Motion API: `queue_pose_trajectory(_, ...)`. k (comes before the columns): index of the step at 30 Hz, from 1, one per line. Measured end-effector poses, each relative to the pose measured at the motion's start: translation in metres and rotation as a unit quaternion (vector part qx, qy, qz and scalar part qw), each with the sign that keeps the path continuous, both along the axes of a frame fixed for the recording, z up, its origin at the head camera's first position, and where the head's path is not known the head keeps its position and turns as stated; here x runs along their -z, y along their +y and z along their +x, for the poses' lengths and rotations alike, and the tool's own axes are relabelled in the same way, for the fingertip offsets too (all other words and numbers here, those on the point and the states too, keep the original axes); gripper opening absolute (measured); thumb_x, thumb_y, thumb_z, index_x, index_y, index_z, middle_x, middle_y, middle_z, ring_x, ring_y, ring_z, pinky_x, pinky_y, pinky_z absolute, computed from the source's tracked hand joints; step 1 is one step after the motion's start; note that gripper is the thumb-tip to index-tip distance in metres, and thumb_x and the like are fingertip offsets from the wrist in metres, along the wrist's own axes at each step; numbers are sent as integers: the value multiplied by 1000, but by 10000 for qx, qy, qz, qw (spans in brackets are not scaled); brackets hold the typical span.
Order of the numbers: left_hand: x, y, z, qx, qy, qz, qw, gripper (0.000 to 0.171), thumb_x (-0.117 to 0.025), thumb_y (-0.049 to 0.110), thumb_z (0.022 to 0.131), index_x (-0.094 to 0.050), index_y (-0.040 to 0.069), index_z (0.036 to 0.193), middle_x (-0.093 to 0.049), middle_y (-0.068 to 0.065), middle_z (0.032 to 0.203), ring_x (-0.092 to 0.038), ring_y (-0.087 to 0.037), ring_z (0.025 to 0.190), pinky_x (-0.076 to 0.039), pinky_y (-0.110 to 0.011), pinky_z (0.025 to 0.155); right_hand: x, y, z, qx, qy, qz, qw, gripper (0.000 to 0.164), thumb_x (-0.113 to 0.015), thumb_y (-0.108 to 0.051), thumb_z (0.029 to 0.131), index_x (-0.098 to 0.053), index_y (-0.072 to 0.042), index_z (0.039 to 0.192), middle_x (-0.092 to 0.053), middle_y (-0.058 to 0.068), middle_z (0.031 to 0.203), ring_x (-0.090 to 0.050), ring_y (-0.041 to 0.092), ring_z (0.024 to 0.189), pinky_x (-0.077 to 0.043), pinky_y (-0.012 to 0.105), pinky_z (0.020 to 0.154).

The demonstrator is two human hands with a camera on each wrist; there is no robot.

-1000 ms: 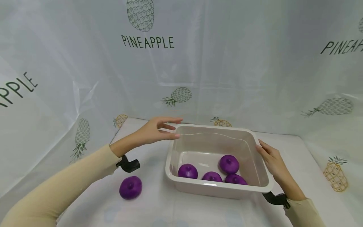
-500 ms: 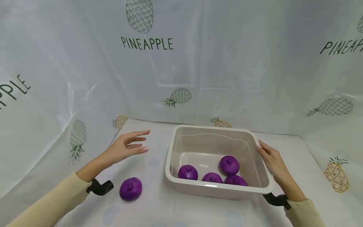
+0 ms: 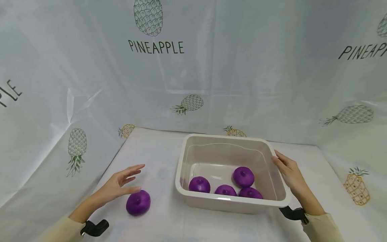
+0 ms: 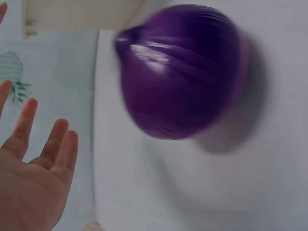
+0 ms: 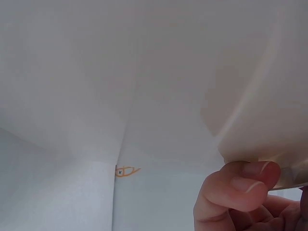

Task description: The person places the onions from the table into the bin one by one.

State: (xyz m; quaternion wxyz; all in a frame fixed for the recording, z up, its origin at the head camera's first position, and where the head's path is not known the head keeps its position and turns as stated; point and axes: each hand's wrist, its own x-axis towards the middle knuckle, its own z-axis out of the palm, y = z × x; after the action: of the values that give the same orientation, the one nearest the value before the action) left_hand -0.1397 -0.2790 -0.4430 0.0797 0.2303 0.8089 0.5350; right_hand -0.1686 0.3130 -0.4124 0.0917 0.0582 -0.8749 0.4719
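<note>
A purple onion (image 3: 138, 203) lies on the white table left of a beige plastic bin. My left hand (image 3: 116, 185) is beside it, fingers spread and holding nothing; in the head view the thumb overlaps the onion's top edge. The left wrist view shows this onion (image 4: 180, 77) large, its pointed tip towards the fingers. At the bin's right end, my right hand (image 3: 289, 172) grips the rim of the bin (image 3: 223, 199), with curled fingers (image 5: 231, 192) under the edge in the right wrist view. Several purple onions (image 3: 243, 177) lie inside the bin.
A pale plastic sheet (image 3: 248, 77) printed with pineapples hangs behind the table (image 3: 160, 228) and along its sides. The bin takes up the middle right of the table, near the back edge.
My left hand has moved away from the bin's back left corner, left and down towards the lone onion. The right hand and the bin have stayed in place.
</note>
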Motion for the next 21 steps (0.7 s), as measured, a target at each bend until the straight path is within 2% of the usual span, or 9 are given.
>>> queue_pose_trajectory(4, 23, -6, 9, -97, -208, 45, 9997, 72, -73, 6, 90, -39, 8, 153, -36, -17, 156, -42, 1, 133, -37, -21, 108, -2, 0, 0, -9, -1, 54, 10000, 54, -46, -26, 107, -38, 10, 147, -43, 36, 141, -47, -18, 95, -46, 7, 73)
queue_pose_trajectory(8, 38, -8, 14, -148, -299, 77, 9994, 73, -75, 7, 89, -39, 8, 153, -36, -21, 155, -43, -4, 134, -38, -22, 108, -2, 0, 0, -29, -23, 34, 10000, 54, -46, -25, 107, -37, 10, 147, -45, 36, 140, -49, -17, 94, -46, 8, 72)
queue_pose_trajectory(11, 46, -7, 17, -184, -275, 55, 9994, 76, -78, 8, 87, -39, 7, 153, -36, -25, 153, -44, -12, 135, -38, -24, 108, -2, -1, 1, -5, -59, 5, 10000, 54, -46, -26, 107, -37, 10, 148, -45, 36, 139, -49, -16, 93, -47, 9, 72)
queue_pose_trajectory(17, 57, -7, 20, -260, -211, -7, 9994, 83, -84, 11, 81, -40, 9, 152, -40, -19, 153, -43, -19, 136, -38, -24, 108, -2, -2, 1, -2, -90, -59, 9999, 54, -45, -26, 108, -37, 10, 148, -46, 36, 139, -50, -16, 93, -48, 10, 71)
queue_pose_trajectory(21, 63, -8, 19, -109, -74, 66, 9999, 84, -85, 9, 80, -40, 3, 151, -38, -23, 153, -44, -26, 135, -39, -23, 107, -2, -1, 1, -34, -68, -63, 10000, 54, -45, -25, 108, -36, 10, 147, -45, 37, 139, -50, -16, 92, -49, 11, 70)
